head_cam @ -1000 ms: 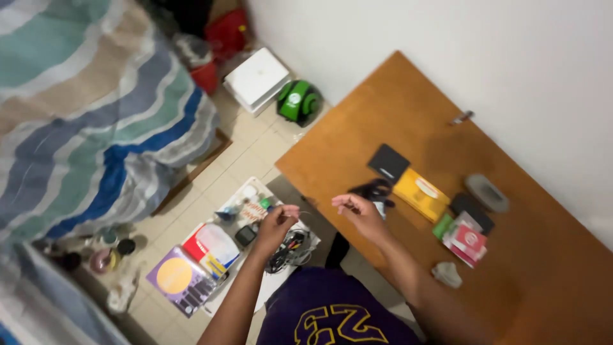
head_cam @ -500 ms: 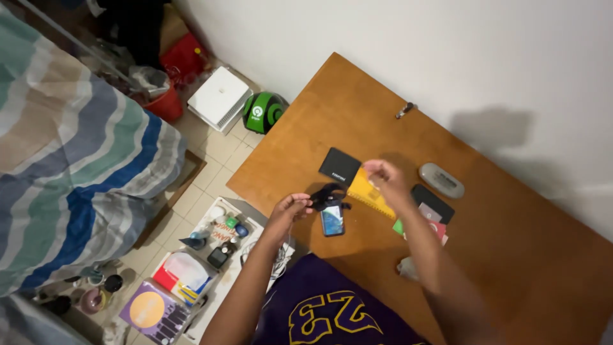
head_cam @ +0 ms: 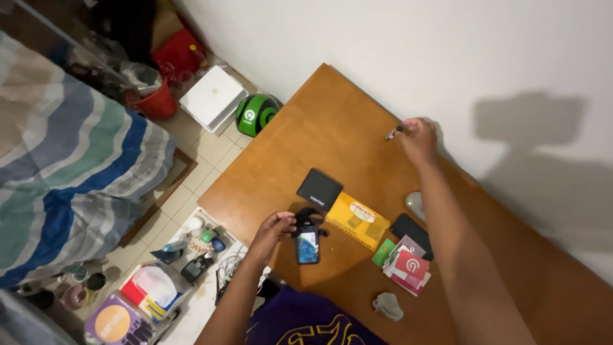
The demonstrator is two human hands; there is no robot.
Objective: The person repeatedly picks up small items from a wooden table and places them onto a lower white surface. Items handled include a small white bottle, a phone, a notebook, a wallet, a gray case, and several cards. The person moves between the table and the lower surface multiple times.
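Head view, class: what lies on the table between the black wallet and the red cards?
In the head view, a yellow booklet lies between the black wallet and the red cards, with a small green card beside the red ones.

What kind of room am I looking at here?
Most likely a bedroom in a home: a bed with a striped blanket stands beside a wooden desk against a white wall, and household odds and ends lie on the tiled floor.

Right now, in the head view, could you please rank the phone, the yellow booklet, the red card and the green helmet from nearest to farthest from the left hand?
1. Phone, beside the left hand.
2. Yellow booklet, mid-table.
3. Red card, toward the right.
The green helmet, on the floor, looks about as far as the card: too close to call.
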